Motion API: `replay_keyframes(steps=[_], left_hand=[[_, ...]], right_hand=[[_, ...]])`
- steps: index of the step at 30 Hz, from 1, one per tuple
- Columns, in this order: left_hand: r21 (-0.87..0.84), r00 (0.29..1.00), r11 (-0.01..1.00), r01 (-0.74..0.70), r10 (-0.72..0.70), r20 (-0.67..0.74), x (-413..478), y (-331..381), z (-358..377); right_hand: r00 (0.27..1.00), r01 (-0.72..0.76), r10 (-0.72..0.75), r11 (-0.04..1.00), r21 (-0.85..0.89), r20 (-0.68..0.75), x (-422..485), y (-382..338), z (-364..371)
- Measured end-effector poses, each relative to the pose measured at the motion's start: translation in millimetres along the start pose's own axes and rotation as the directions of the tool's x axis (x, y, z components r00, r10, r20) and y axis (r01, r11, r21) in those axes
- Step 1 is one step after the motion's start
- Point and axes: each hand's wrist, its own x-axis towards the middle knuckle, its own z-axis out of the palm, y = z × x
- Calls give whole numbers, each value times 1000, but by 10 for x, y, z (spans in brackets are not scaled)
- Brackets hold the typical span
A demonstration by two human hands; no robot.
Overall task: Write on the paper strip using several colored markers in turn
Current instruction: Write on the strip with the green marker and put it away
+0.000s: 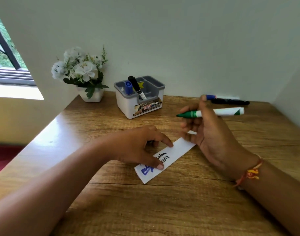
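Note:
A white paper strip (175, 151) lies slanted on the wooden desk, with blue writing at its near end and black writing in the middle. My left hand (139, 143) rests on it, thumb and forefinger tips pressing the paper. My right hand (207, 132) hovers above the strip's far end and grips a green marker (221, 112), uncapped, held level with its tip pointing left. A blue marker (221, 97) and a black marker (231, 102) lie on the desk behind my right hand.
A grey and white organiser box (139, 106) stands at the back centre with a blue marker (128, 87) and a black marker (136, 86) in it. A pot of white flowers (81, 72) sits at the back left. Walls close in behind and on the right.

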Motion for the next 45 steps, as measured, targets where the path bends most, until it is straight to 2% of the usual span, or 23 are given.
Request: replay_keyframes(steps=[2,6,12,19,27,45], left_hand=[[4,1000,1000,7,-7,20,9,-10,-14],[-15,999,1000,9,-9,38,29,-22,-30],[-35,999,999,-9,10,39,43,-44,-11],[-64,999,998,-6,9,50,66,-58,-13],[-81,999,997,8,-4,51,80,-60,-13],[-64,998,998,4,0,65,79,-45,-24]], right_hand=[[999,36,-38,998,-52,-34,-25,-121,-58],[994,99,-82,944,-314,67,-226,-217,-122],[990,139,-87,684,-716,110,-305,94,-80],[989,136,-54,716,-685,140,-264,176,-97],[991,131,-82,724,-678,103,-249,189,-81],[996,93,-68,700,-708,64,-240,206,-68]])
